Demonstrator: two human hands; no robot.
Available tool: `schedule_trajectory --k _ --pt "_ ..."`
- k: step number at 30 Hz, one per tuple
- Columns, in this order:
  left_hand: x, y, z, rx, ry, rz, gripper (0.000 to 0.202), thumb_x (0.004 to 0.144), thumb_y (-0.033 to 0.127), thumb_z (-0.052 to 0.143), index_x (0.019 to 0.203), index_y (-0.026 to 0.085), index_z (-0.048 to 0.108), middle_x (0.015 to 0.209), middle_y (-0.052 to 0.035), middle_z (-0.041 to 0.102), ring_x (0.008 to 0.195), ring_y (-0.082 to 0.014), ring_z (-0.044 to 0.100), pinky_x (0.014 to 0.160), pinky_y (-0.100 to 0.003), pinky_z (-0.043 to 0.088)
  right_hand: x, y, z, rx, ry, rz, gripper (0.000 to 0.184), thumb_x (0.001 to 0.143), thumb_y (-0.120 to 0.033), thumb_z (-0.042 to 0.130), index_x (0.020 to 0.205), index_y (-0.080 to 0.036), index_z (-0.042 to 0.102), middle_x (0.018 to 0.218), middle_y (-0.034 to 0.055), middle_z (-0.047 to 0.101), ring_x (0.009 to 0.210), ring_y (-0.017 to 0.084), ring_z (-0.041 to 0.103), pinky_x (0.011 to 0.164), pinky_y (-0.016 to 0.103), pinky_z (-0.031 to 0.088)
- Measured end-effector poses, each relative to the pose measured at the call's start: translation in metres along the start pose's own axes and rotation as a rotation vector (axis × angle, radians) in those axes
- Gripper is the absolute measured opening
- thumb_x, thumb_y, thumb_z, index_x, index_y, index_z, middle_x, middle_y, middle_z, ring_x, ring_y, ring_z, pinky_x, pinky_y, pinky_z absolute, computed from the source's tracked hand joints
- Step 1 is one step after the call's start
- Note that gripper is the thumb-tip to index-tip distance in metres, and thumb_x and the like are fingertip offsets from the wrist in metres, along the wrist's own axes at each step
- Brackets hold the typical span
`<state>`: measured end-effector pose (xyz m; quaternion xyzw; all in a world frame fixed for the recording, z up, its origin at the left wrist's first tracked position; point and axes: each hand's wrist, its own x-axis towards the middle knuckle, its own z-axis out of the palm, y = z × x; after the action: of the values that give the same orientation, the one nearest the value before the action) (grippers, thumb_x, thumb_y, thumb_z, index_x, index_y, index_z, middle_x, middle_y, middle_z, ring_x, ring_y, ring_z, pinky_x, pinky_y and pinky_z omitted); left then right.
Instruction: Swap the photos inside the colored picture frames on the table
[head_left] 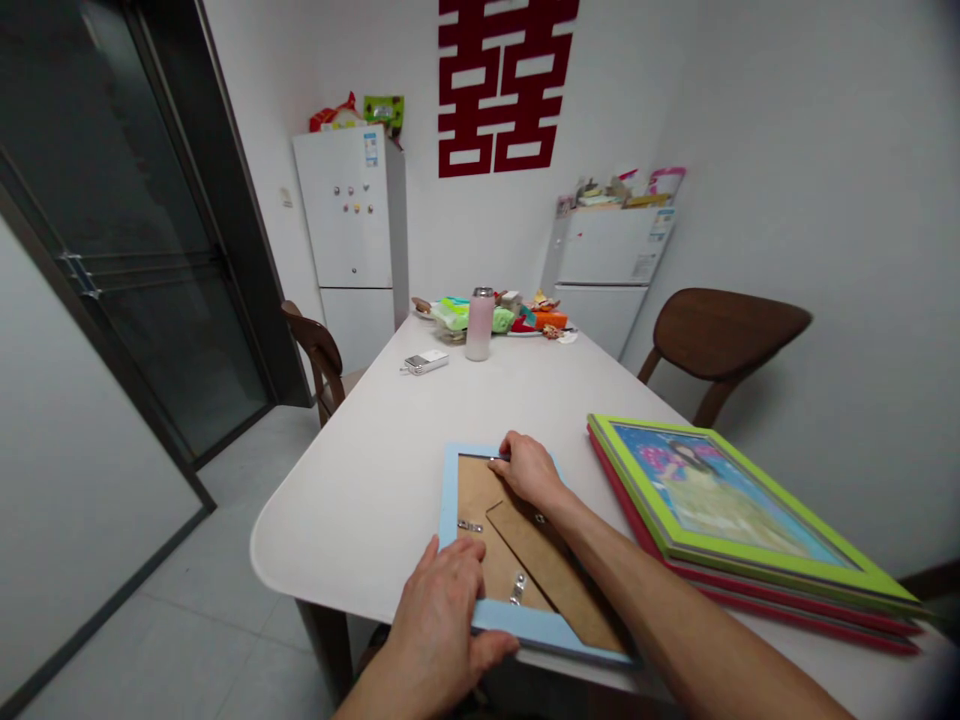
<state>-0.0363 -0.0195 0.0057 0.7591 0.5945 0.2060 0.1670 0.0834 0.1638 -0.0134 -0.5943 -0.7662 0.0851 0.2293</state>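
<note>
On my feed, light-blue picture frame lies face down at the white table's near edge. Hands apart: left hand spread over its near-left corner; right hand at the far-edge metal clip, can't tell if pinching. Lime-green picture frame stacked right.

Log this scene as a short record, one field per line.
Surface: white table
Left hand: spread over the near left corner of the blue frame
Right hand: touching the blue frame's far side
Blue frame's position: back up, showing brown backing board, stand and metal hardware
Right of it: green picture frame stacked on red frames
Farther along: pink bottle, small pale device, assorted packages
Background: left fridge, right fridge, red wall decoration
</note>
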Motion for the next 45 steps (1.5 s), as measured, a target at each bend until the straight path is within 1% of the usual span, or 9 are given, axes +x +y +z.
schedule_trajectory --k 10,18,24,27,28,31,36,40,45 --pt "-0.006 0.004 0.006 0.026 0.038 -0.002 0.054 0.054 0.026 0.071 0.102 0.013 0.05 0.118 -0.0138 0.048 0.112 -0.0243 0.041 0.098 -0.046 0.021 -0.002 0.004 -0.012 0.349 0.023 0.068 0.016 0.066 -0.027 0.049 0.06 -0.017 0.06 0.056 0.0017 0.06 0.059 0.014 0.054 0.056 0.023 0.035" --pt "-0.002 0.012 0.004 0.071 0.032 0.08 0.027 0.059 0.023 0.067 0.081 0.018 0.052 0.114 -0.0121 0.052 0.11 -0.0253 0.042 0.096 -0.051 0.019 -0.048 0.02 -0.047 0.781 0.093 0.106 0.025 0.065 -0.034 0.05 0.077 -0.016 0.061 0.078 0.0048 0.063 0.072 0.015 0.055 0.069 0.026 0.039" --pt "0.002 0.02 -0.01 -0.363 0.228 0.016 0.016 0.073 0.036 0.051 0.072 0.021 0.046 0.12 -0.0097 0.047 0.11 -0.0263 0.042 0.092 -0.047 0.03 -0.111 0.011 -0.054 1.109 0.139 0.343 0.038 0.074 -0.042 0.036 0.095 -0.015 0.051 0.076 0.005 0.06 0.061 0.012 0.054 0.056 0.026 0.041" --pt "0.003 0.043 -0.007 -0.695 0.307 -0.065 0.022 0.071 0.042 0.052 0.075 0.021 0.047 0.121 -0.0079 0.046 0.111 -0.0272 0.041 0.092 -0.043 0.032 -0.132 -0.02 -0.045 1.761 -0.297 0.427 0.035 0.069 -0.045 0.047 0.087 -0.016 0.051 0.064 -0.0003 0.054 0.049 0.009 0.05 0.048 0.023 0.038" --pt "0.003 0.051 -0.005 -0.776 0.327 -0.086 0.025 0.07 0.044 0.054 0.077 0.021 0.048 0.121 -0.0075 0.047 0.11 -0.0274 0.042 0.091 -0.041 0.034 -0.136 -0.029 -0.044 1.895 -0.329 0.43 0.032 0.068 -0.044 0.05 0.086 -0.017 0.05 0.06 -0.0021 0.052 0.047 0.008 0.049 0.046 0.022 0.036" --pt "0.006 0.073 -0.002 -0.891 0.414 -0.106 0.032 0.063 0.044 0.062 0.082 0.021 0.051 0.112 -0.0047 0.053 0.105 -0.0262 0.047 0.087 -0.034 0.041 -0.138 -0.044 -0.048 2.138 -0.109 0.439 0.032 0.067 -0.032 0.055 0.095 -0.019 0.046 0.06 -0.0048 0.053 0.049 0.007 0.049 0.048 0.02 0.037" --pt "0.031 0.1 -0.02 -0.919 0.678 -0.028 0.049 0.061 0.03 0.067 0.104 0.028 0.044 0.095 0.0029 0.058 0.09 -0.018 0.056 0.086 -0.029 0.043 -0.124 -0.002 -0.087 1.933 0.274 0.363 0.058 0.066 -0.02 0.054 0.12 -0.018 0.032 0.079 -0.0016 0.06 0.066 0.01 0.055 0.066 0.023 0.043" --pt "0.06 0.115 -0.021 -1.062 0.489 -0.049 0.049 0.065 0.027 0.062 0.111 0.026 0.044 0.102 0.001 0.058 0.093 -0.0189 0.055 0.088 -0.031 0.042 -0.106 0.062 -0.14 1.45 0.258 0.41 0.055 0.068 -0.014 0.046 0.122 -0.016 0.034 0.073 -0.0016 0.06 0.051 0.008 0.052 0.05 0.02 0.044" --pt "0.094 0.128 0.021 -1.281 0.192 -0.074 0.058 0.065 0.018 0.061 0.117 0.017 0.036 0.107 -0.0067 0.057 0.101 -0.0204 0.051 0.09 -0.034 0.039 -0.084 0.138 -0.182 0.813 0.171 0.415 0.05 0.069 -0.013 0.047 0.119 -0.014 0.042 0.07 0.0005 0.063 0.044 0.007 0.048 0.043 0.019 0.039"
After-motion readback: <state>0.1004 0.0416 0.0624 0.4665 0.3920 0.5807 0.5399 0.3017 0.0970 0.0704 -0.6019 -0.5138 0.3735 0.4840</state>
